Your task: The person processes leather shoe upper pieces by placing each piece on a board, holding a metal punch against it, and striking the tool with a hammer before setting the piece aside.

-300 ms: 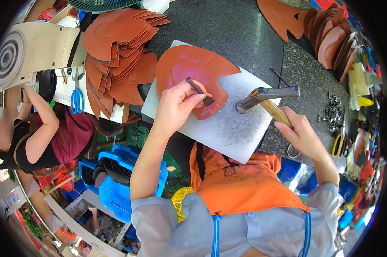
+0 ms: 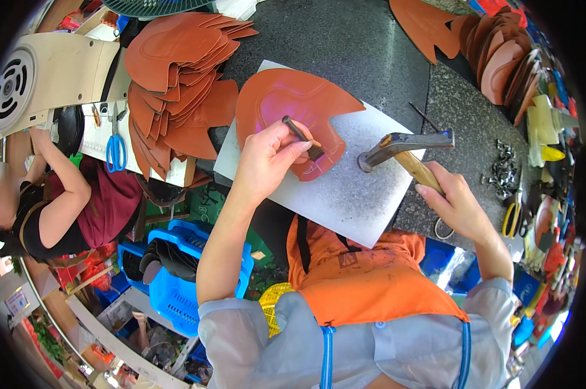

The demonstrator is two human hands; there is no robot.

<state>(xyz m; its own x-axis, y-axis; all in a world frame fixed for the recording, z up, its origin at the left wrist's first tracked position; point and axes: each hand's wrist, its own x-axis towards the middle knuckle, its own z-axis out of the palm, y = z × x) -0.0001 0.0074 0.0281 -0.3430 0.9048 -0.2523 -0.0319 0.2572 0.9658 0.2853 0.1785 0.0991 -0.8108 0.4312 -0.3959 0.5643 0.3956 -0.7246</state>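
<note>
Dark stone counter (image 2: 344, 45) fills the upper middle of the view; a pale grey board (image 2: 364, 194) lies on it at an angle, its near corner overhanging toward the person's orange apron (image 2: 364, 285); a brown leather piece (image 2: 286, 104) lies flat on the far-left part of the board, one edge running off onto the counter.

Stack of brown leather pieces (image 2: 176, 78), fanned out, just left of the board; another stack of leather shapes (image 2: 500, 58) at the far right of the counter; blue basket (image 2: 176, 285) down below the counter's edge; a second person in a dark red top (image 2: 105, 201) sits at the left, arm raised.

Hammer (image 2: 403, 146): metal head resting on the board, right of the leather piece; wooden handle slanting down to the right hand (image 2: 458, 207); grip closed round the handle's lower end.

Left hand (image 2: 264, 162): fingers pinched tight on a short dark punch (image 2: 302, 137); punch tilted, lower tip on the near edge of the leather piece, upper end pointing up-left.

Blue-handled scissors (image 2: 116, 149) on a white surface left of the fanned stack; small heap of metal bits (image 2: 500, 172) on the counter, right of the hammer.
</note>
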